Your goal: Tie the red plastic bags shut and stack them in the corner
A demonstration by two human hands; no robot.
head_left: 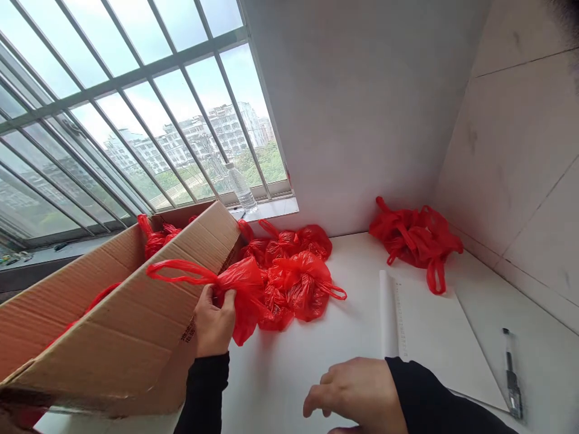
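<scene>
My left hand (pixel 214 320) pinches a red plastic bag (pixel 246 283) by its gathered neck, beside the cardboard box. One loop handle of this bag sticks out to the left, across the box's side. Just right of it lies a pile of knotted red plastic bags (pixel 307 286), whose contents cannot be made out. Low in the view, my right hand (pixel 353 389) hovers over the white table (pixel 289 374), palm down, fingers loosely bent and apart, holding nothing. The nearest thing to it is an open notebook (pixel 434 325).
The cardboard box (pixel 126 325) at the left has more red bags inside. Crumpled red bags (pixel 416 235) lie in the back right corner. A black pen (pixel 512 377) rests right of the notebook. A water bottle (pixel 241 187) stands on the sill by the barred window.
</scene>
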